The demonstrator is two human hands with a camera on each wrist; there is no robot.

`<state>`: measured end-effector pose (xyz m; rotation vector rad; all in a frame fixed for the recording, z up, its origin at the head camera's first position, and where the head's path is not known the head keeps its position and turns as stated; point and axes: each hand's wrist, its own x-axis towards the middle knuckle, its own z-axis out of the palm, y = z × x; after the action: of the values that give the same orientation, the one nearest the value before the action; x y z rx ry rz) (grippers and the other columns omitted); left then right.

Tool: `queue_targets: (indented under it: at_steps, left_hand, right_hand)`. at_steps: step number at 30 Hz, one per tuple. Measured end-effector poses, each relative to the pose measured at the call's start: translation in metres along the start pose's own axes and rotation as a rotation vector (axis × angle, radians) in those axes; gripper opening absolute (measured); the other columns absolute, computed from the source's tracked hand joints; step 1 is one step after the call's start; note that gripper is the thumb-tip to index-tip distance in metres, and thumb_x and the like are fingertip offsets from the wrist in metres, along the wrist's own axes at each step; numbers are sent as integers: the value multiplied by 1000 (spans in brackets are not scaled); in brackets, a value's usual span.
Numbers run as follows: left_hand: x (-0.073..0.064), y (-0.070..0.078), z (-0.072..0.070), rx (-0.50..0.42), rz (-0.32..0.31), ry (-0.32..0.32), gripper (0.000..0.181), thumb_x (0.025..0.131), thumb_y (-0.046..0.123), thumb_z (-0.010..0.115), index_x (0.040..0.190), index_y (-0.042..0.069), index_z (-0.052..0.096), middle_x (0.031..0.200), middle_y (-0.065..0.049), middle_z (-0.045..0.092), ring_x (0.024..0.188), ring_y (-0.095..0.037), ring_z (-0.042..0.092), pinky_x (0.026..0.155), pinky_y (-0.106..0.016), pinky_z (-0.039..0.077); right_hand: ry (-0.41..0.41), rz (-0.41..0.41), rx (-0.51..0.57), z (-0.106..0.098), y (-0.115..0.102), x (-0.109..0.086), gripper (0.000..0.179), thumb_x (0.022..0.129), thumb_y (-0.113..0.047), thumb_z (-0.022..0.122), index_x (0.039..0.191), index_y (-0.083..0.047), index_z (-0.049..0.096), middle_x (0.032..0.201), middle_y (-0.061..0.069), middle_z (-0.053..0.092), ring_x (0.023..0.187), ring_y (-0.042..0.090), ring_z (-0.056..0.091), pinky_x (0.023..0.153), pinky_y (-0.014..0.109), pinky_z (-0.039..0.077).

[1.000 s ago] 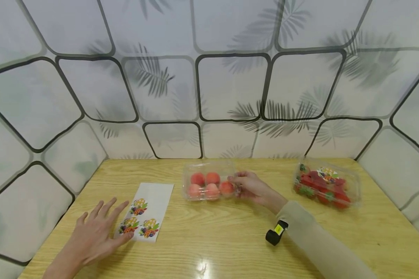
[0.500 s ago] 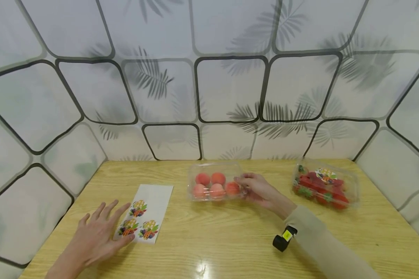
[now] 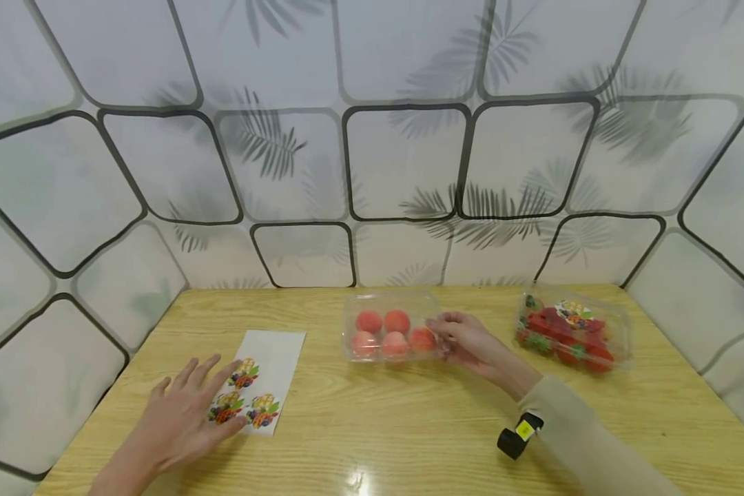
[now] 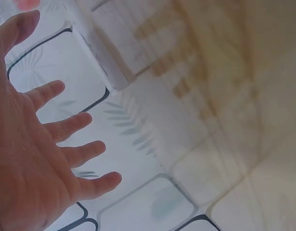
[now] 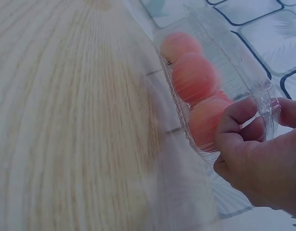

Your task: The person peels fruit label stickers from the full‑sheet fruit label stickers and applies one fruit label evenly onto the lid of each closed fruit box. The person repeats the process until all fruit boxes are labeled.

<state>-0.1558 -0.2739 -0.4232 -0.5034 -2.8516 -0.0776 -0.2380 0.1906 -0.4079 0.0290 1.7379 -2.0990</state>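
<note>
A clear plastic fruit box (image 3: 392, 299) with several pinkish-red peaches (image 3: 395, 322) stands at the middle of the table. My right hand (image 3: 476, 350) grips its right end, thumb and fingers pinching the plastic wall, which the right wrist view shows close up beside the peaches (image 5: 195, 77). To the left, my left hand (image 3: 182, 417) hovers or rests with spread fingers over the left edge of a white sticker sheet (image 3: 275, 355); contact cannot be told. In the left wrist view that hand (image 4: 42, 149) holds nothing. Three colourful fruit stickers (image 3: 262, 411) show on the sheet.
At the right of the wooden table (image 3: 359, 427) stands a second clear box (image 3: 618, 329) of strawberries (image 3: 572, 353), with a fruit sticker (image 3: 574, 313) on its lid. A patterned backdrop (image 3: 409, 165) closes off the back and sides. A black wrist strap (image 3: 521, 435) is on my right arm.
My right hand has drawn the peach box a short way to the right along the table. The left hand has shifted slightly right, fingers still spread.
</note>
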Motion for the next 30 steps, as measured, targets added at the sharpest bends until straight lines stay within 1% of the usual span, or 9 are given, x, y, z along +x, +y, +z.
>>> queue_targets:
  at_steps: [3, 8, 13, 18, 21, 24, 30]
  left_hand:
    - [3, 4, 1, -10, 7, -2, 80, 83, 68, 69, 148, 24, 52, 148, -19, 54, 133, -53, 51, 93, -79, 41]
    - [8, 10, 4, -14, 25, 20, 80, 82, 70, 69, 146, 24, 54, 146, -18, 56, 132, -52, 52, 93, -78, 41]
    - [12, 16, 6, -25, 37, 32, 81, 81, 73, 68, 144, 24, 57, 146, -16, 57, 134, -49, 52, 94, -75, 41]
    - [18, 21, 6, -21, 50, 3, 81, 83, 72, 66, 147, 24, 55, 148, -15, 56, 135, -49, 52, 95, -77, 42]
    - [22, 25, 6, -13, 66, -18, 80, 85, 71, 66, 149, 25, 53, 149, -16, 55, 135, -49, 52, 94, -77, 42]
    - [26, 29, 6, -9, 83, -24, 80, 85, 70, 65, 150, 26, 52, 150, -15, 55, 134, -49, 53, 93, -76, 44]
    - [31, 38, 7, -24, 113, 0, 79, 83, 69, 68, 149, 27, 53, 150, -15, 54, 135, -48, 52, 93, -76, 43]
  right_hand:
    - [21, 15, 2, -1, 1, -5, 21, 107, -19, 55, 112, -7, 38, 77, -2, 44, 65, 13, 39, 63, 28, 41]
    - [45, 43, 4, -3, 4, -15, 26, 107, -19, 55, 118, -7, 36, 79, -2, 46, 65, 13, 41, 63, 27, 44]
    - [36, 36, 1, -4, 4, -24, 28, 107, -19, 55, 121, -5, 36, 87, -2, 53, 66, 11, 47, 62, 25, 46]
    - [20, 34, 10, -4, 2, -34, 26, 107, -20, 54, 120, -5, 38, 90, -2, 55, 67, 11, 49, 63, 25, 47]
    - [9, 30, 10, -5, 1, -40, 28, 106, -21, 57, 119, -6, 37, 92, -3, 55, 67, 10, 48, 63, 24, 47]
    - [-1, 29, 6, -7, 1, -47, 33, 105, -22, 59, 120, -6, 34, 91, -3, 55, 66, 9, 47, 63, 24, 47]
    - [-9, 63, 25, -12, 3, -60, 35, 105, -22, 59, 119, -7, 31, 91, -4, 56, 66, 8, 47, 63, 24, 47]
